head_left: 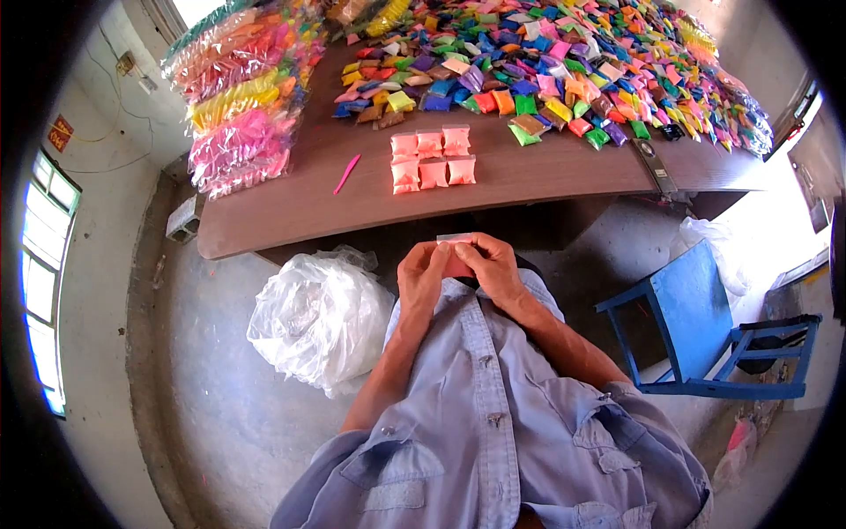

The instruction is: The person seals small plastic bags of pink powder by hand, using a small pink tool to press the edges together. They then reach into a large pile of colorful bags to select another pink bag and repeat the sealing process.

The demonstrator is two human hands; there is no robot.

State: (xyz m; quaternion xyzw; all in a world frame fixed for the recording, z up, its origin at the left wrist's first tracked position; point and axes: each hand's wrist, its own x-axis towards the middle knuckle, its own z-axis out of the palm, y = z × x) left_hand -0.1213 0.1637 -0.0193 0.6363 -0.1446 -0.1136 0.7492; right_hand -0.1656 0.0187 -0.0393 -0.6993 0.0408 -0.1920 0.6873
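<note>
A small clear packet with pink filling [456, 265] is held between both hands, just in front of my shirt and below the table edge. My left hand [421, 270] pinches its left side, thumb on the near face. On the other side, my right hand [495, 269] grips it the same way. The packet's clear top edge sticks up above the thumbs; the fingers behind it are hidden. Beyond the hands, several similar coral-pink packets [433, 173] lie in two rows on the brown table [304, 198]. To their left rests a thin pink plastic tool [347, 174].
A big heap of multicoloured packets [538, 88] covers the table's back and right. Stacked bags of colourful packets [240, 123] stand at the left. A metal strip-like object [654, 166] lies near the right edge. On the floor are a white plastic bag [319, 317] and blue stool [692, 300].
</note>
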